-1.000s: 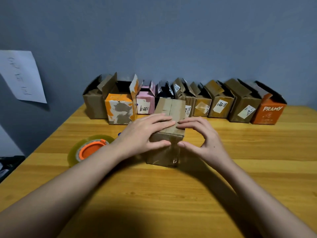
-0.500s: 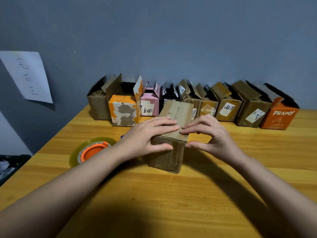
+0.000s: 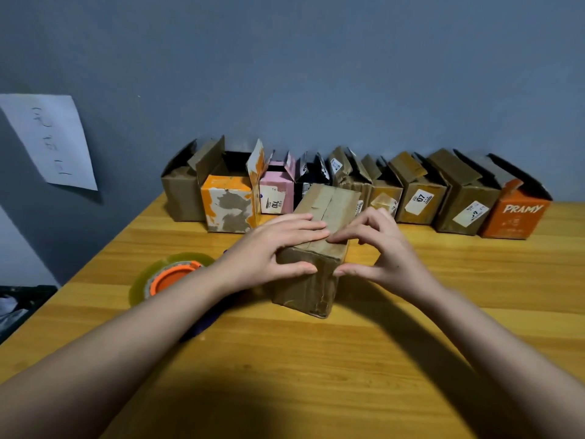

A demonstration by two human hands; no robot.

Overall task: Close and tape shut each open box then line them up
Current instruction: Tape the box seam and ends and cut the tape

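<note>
A long wooden table (image 3: 364, 359) with yellow-brown planks fills the lower part of the view, set against a grey-blue wall (image 3: 316, 74). Along the table's far edge stands a row of small cardboard boxes with their top flaps standing open (image 3: 418, 185) (brown ones mostly, with a pink one, a black one, an orange-and-white one and an orange one printed PRAMY among them). In front of that row, near the middle of the table, stands a plain brown cardboard box with its top flaps folded shut (image 3: 316, 248). The left hand (image 3: 272, 251) lies on this box, fingers stretched flat across the top flaps and thumb pressed on the near face. The right hand (image 3: 383, 251) holds the box's right near corner, fingers arched onto the top and thumb touching the near face. A white sheet of paper with handwriting (image 3: 50, 141) hangs on the wall at left. A roll of clear yellowish tape with an orange core (image 3: 164, 277) lies flat on the table just left of the left wrist.
</note>
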